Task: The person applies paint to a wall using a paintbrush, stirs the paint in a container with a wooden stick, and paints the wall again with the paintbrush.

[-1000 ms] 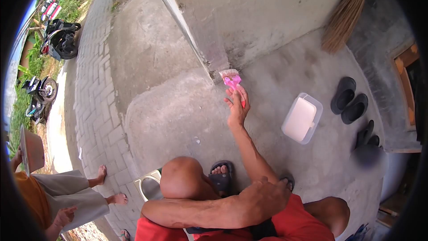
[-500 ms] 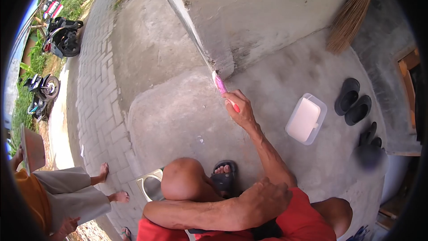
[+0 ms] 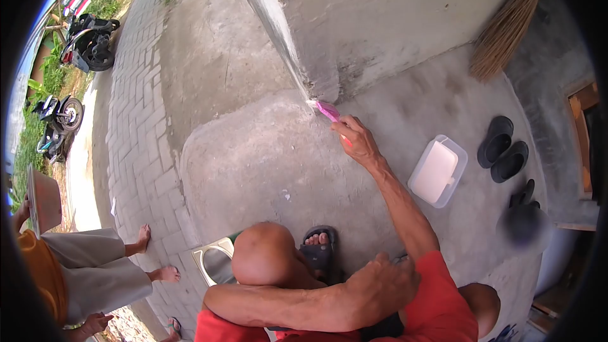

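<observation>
Grey concrete flooring point(image 3: 240, 158) meets a pale plastered wall point(image 3: 380, 25) at an upright outer edge; from where I stand, the work sits at the foot of that edge. A pink brush point(image 3: 327, 111) with whitish bristles and an orange-red handle is positioned there, bristle end at the wall's lower corner.

Right hand point(image 3: 360, 141): clamped on the pink brush by its handle. Left hand point(image 3: 383, 288): loosely curled above the lap, well apart from the right; I cannot tell whether it contains anything.

For clean strokes, a light grip seems best, with the bristles laid along the edge rather than jabbed tip-first. Excess pressure would likely splay them onto the floor.

Containers: a clear rectangular plastic tub point(image 3: 461, 163) rests on the floor, right of the working forearm, containing a smooth off-white mass point(image 3: 436, 170); liquid or solid cannot be determined. A brownish flared basin point(image 3: 47, 202) is held by another person's hand point(image 3: 23, 212); its contents do not show.
</observation>
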Available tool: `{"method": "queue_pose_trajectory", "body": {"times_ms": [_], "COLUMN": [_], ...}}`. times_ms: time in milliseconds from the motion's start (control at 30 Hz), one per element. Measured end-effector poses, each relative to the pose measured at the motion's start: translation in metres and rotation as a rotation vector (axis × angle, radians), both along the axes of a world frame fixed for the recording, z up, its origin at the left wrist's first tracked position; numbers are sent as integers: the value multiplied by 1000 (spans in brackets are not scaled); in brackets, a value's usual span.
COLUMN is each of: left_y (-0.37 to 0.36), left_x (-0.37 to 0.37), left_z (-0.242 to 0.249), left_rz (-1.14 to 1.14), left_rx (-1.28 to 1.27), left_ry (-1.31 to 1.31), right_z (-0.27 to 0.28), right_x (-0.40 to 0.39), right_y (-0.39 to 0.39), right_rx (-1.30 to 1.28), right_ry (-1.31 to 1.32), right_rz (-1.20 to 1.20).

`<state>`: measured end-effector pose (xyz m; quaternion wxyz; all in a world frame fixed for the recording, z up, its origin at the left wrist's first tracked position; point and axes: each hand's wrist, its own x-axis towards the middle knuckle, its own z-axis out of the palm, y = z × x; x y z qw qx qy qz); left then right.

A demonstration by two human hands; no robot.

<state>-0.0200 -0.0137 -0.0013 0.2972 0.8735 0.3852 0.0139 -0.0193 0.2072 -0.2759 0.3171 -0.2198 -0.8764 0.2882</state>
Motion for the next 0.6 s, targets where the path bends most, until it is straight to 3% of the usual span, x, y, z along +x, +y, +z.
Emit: {"method": "queue_pose_trajectory", "body": {"times_ms": [167,300,467,600], "left_y": [-2,0,0,1], "left_x": [-4,-5,-6,-4], "left_z": [1,1,-2,-4], "left_rz": [53,56,28,47], "left_rx": [34,62,89,69], "left_ry": [-25,-37,-10,-46], "right_z": [4,12,14,50], "right_x": [-3,-6,-1,13], "right_y": [-16,-3,-5,22], "right_rx": [152,105,148,211], "right_ry": [-76,-104,-164,-97], "right_rz": [53,-67,-28,-15]}}
